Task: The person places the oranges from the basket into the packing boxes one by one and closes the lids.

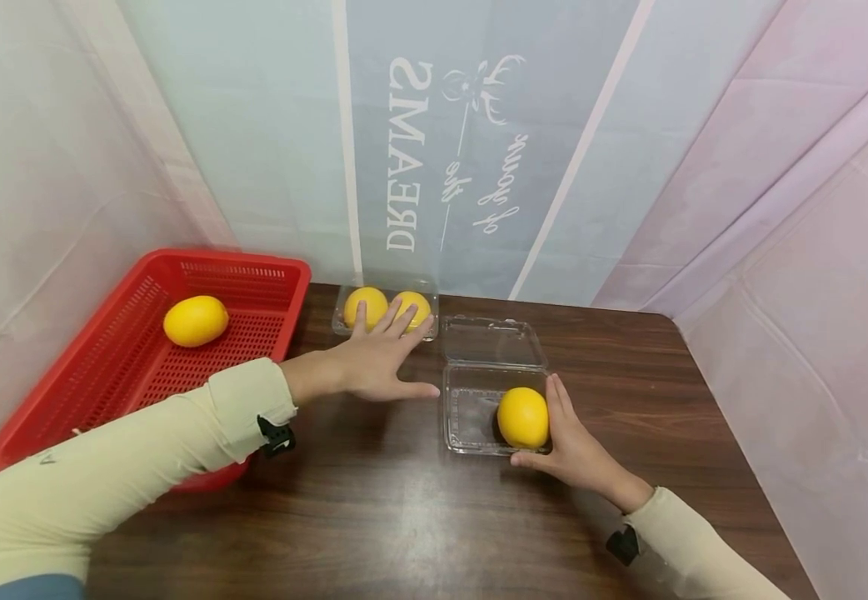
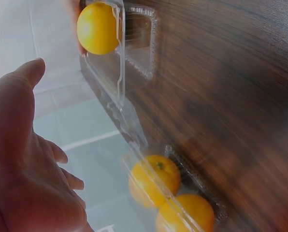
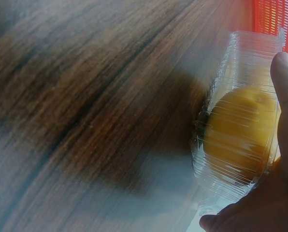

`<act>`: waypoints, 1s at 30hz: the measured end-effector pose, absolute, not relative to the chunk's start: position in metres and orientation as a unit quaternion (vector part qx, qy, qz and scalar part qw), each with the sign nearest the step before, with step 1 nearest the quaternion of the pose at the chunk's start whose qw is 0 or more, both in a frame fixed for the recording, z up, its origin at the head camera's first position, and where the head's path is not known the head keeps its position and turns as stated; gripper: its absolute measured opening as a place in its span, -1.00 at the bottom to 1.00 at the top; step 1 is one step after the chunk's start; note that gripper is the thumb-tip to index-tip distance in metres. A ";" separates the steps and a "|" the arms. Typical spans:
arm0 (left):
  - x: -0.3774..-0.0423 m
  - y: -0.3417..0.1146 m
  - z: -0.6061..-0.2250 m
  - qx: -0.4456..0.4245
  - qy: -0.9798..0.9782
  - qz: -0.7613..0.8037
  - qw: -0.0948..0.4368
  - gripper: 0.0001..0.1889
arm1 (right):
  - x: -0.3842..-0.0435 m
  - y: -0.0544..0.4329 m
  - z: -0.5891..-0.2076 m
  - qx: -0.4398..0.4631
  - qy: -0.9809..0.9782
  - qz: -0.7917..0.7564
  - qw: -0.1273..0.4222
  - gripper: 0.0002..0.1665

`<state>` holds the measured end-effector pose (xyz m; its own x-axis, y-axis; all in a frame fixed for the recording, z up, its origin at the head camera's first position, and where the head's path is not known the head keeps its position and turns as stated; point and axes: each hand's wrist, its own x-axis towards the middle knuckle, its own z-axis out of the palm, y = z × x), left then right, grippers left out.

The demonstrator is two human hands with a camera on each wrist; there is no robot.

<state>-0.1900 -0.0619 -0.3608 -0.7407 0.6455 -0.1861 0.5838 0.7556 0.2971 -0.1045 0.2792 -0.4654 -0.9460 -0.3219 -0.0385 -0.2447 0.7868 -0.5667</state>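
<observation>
The work looks like packing yellow fruit into clear boxes, and the step in hand seems to be filling the open box (image 1: 446, 417). It lies on the surface (image 1: 621, 383) just right of the left hand (image 1: 374, 362), its lid (image 1: 492, 343) folded back on the far side. One fruit (image 1: 522, 418) sits in it, close beside the right hand (image 1: 572, 437), leaving room on the side toward the left hand.

The right hand grasps nothing; its fingers lie nearly straight along the box's side and its thumb by the near edge. Whether it bears on the plastic cannot be told. The left hand is empty, fingers spread, pointing toward a second box (image 1: 340, 323) beyond them that holds two fruits (image 1: 364, 307).

Left of the left hand, a last fruit (image 1: 196, 322) lies in the red basket (image 1: 254, 260), well apart from the fingers. The next move probably calls for the left hand to fetch it into the free space while the right hand steadies the box.
</observation>
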 end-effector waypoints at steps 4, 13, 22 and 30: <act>-0.192 -0.066 -0.358 0.331 0.928 0.109 0.133 0.10 | -0.105 0.279 -0.465 -0.148 0.943 -0.290 0.070 0.62; -0.197 -0.079 -0.355 0.316 0.936 0.107 0.116 0.10 | -0.106 0.280 -0.464 -0.149 0.943 -0.289 0.073 0.62; -0.202 -0.096 -0.349 0.293 0.941 0.118 0.122 0.11 | -0.107 0.281 -0.463 -0.149 0.943 -0.289 0.073 0.62; -0.210 -0.113 -0.343 0.266 0.949 0.125 0.113 0.10 | -0.107 0.280 -0.461 -0.148 0.942 -0.290 0.077 0.62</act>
<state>-0.2103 -0.1129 -0.3432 -0.8332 0.5329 -0.1478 0.4764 0.8273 0.2976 -0.1069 0.2804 -0.4612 -0.9446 -0.3228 -0.0591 -0.2335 0.7876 -0.5702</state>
